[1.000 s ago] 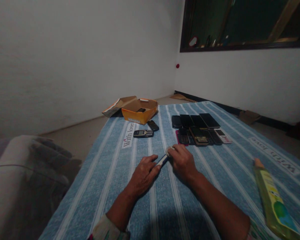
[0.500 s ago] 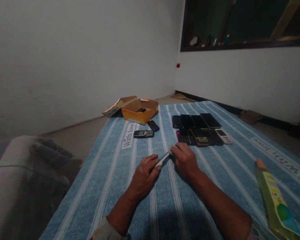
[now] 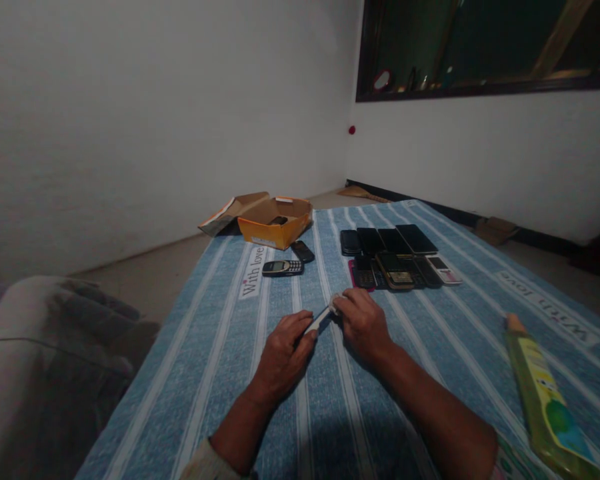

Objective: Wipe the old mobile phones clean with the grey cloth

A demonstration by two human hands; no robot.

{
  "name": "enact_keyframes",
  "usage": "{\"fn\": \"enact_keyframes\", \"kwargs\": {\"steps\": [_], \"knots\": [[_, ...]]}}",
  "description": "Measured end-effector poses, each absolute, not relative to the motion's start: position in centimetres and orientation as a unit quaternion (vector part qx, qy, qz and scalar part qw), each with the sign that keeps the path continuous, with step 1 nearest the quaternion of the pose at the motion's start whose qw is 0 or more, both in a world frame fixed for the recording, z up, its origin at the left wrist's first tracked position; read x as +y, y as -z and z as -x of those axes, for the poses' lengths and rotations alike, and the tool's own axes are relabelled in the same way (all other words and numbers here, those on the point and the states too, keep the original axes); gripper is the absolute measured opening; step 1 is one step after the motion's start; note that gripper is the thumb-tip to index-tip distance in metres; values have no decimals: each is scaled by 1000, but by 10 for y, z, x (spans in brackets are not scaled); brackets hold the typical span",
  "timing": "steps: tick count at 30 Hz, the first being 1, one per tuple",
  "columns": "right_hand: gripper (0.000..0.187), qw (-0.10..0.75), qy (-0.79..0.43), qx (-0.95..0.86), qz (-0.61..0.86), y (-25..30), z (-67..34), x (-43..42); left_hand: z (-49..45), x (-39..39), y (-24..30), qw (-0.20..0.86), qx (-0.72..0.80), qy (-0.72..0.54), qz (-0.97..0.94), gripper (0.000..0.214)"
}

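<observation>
Head view, and the two hands met over the striped blue sheet (image 3: 430,347), just short of the laid-out phones. The left hand (image 3: 283,350) was curled tight around the near end of a slim handset (image 3: 319,319), which was tilted up off the sheet. The right hand (image 3: 363,323) was closed on a small white wad (image 3: 336,301), pressed against the handset's far end.

What changed over the last second? Very little. The handset tipped a touch and both hands drifted slightly left in the picture, though so did everything else, so that was mostly the head turning. The wad stayed at the same end throughout. My read: the rubbing of that handset was still going on, with no sign of it being set down.

Now the count:
- Handset in the hands: one.
- Back row (image 3: 393,240): four dark slabs, side by side.
- Front row (image 3: 395,272): at least four keypad phones. They overlapped, so I could not tell the exact number.
- Loose phones nearer the box: two, a keypad phone (image 3: 283,267) and a dark phone (image 3: 303,251).
- Orange box (image 3: 275,230): one, flaps open, with one dark phone-like item (image 3: 279,220) inside.
- Green bottle (image 3: 545,393): one, lying at the right edge.
- Grey bundle (image 3: 55,347): one, off to the left.
</observation>
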State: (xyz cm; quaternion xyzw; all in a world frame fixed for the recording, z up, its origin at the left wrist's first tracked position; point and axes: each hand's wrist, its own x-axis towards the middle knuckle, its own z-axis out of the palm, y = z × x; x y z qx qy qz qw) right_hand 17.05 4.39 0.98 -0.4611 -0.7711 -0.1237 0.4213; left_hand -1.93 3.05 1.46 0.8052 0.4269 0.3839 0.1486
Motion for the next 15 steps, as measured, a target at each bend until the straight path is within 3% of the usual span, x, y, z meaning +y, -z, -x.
{"fn": "enact_keyframes", "kwargs": {"steps": [5, 15], "knots": [[22, 403, 101, -809, 416, -13, -153, 32, 18, 31, -17, 156, 433, -386, -800, 26], [34, 495, 22, -713, 496, 3, -182, 64, 12, 30, -23, 150, 465, -362, -794, 29]]}}
